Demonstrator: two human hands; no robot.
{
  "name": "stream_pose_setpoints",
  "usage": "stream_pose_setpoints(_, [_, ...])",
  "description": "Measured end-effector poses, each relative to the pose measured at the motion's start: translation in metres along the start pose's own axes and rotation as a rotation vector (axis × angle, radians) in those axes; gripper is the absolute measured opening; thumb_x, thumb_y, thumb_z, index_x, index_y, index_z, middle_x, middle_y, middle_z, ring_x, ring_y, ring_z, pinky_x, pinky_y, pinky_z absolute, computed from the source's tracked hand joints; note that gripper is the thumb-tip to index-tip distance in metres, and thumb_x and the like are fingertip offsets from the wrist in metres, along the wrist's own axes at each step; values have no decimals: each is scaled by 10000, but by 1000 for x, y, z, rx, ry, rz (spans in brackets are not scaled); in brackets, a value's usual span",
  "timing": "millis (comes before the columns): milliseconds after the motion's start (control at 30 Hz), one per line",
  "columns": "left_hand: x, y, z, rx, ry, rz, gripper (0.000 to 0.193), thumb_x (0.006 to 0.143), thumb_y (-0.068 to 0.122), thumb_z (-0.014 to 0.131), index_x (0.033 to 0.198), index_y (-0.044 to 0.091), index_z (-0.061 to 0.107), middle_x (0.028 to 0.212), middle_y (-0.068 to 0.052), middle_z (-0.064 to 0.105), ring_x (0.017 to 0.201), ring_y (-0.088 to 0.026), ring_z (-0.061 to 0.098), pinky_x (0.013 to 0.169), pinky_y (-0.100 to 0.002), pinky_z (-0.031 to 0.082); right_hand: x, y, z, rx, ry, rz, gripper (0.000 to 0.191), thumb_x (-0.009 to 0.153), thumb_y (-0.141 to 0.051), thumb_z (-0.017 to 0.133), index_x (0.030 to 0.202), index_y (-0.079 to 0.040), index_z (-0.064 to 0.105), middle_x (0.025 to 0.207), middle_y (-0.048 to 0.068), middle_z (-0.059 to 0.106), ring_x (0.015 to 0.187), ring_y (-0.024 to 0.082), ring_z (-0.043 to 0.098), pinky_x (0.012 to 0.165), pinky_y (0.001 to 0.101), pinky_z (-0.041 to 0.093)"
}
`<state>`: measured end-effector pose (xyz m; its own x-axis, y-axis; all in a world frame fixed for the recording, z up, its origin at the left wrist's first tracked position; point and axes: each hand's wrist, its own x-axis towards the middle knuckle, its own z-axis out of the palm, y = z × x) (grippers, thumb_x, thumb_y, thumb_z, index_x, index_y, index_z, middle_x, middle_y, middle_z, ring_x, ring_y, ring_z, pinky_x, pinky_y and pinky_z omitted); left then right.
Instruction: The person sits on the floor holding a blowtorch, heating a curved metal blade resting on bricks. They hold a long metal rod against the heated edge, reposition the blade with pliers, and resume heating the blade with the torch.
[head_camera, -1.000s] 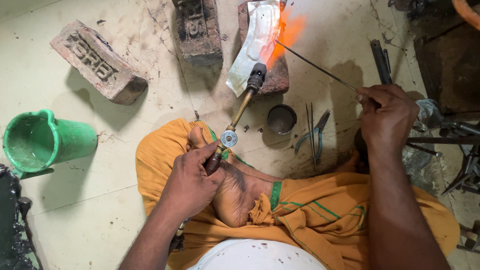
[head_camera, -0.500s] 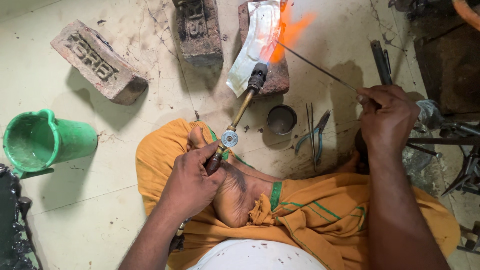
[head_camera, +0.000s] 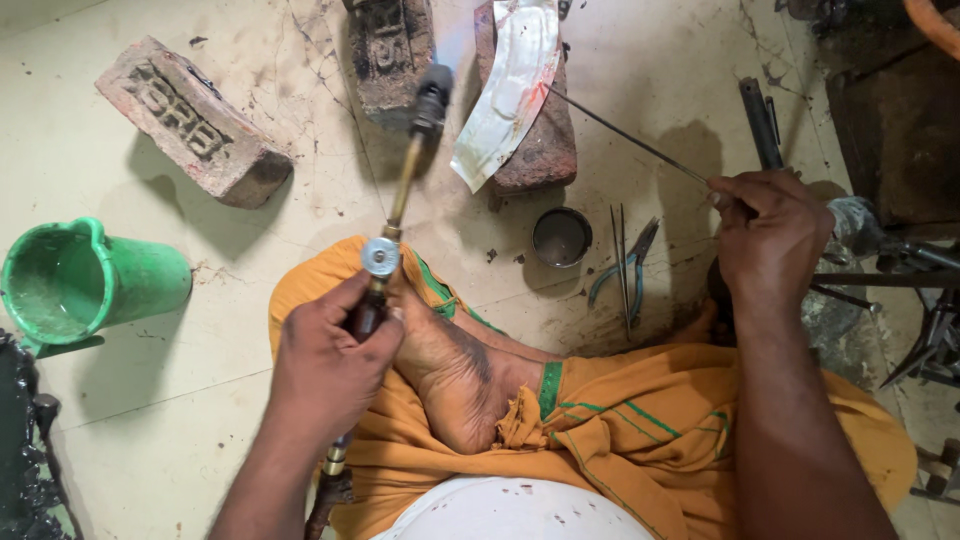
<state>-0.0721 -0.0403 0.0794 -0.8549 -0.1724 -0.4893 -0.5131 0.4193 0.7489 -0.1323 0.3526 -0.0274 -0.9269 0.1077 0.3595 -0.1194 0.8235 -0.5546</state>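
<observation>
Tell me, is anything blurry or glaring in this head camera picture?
Head view: the torch tip is smeared by motion; the shiny metal sheet catches glare; soft shadows lie beside the green jug and under the right hand; elsewhere sharp.

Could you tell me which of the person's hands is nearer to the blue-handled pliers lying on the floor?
The right hand. It holds a thin rod just right of the pliers, apart from them. The left hand grips the torch well off to their left, beyond the foot.
</observation>
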Motion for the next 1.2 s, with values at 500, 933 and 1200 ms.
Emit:
stream_pose_setpoints(500, [-8,-8,15,218,-105,13,355,832,154,709,1174,83,772,549,-3,472,496,-86,414,489,-286,383,-10,-1,-2,56,-39,2,255,903,175,697,1056,-1,800,954,131,726,900,205,732,786,309,596])
stream_pose_setpoints(933, [-7,-17,28,216,-169,32,541,806,151,679,1339,69,648,648,-98,627,590,-155,632,663,-297,544,-10,-4,-6,14,-35,7,217,904,149,754,1055,0,800,981,146,735,905,219,725,767,304,582])
stream_pose_setpoints(1200, [-5,-10,24,282,-194,-72,567,815,153,664,1380,118,625,622,-95,626,572,-155,635,658,-310,552,-12,-2,-5,57,-46,14,239,913,161,731,1068,-6,802,999,139,745,934,212,737,788,309,610])
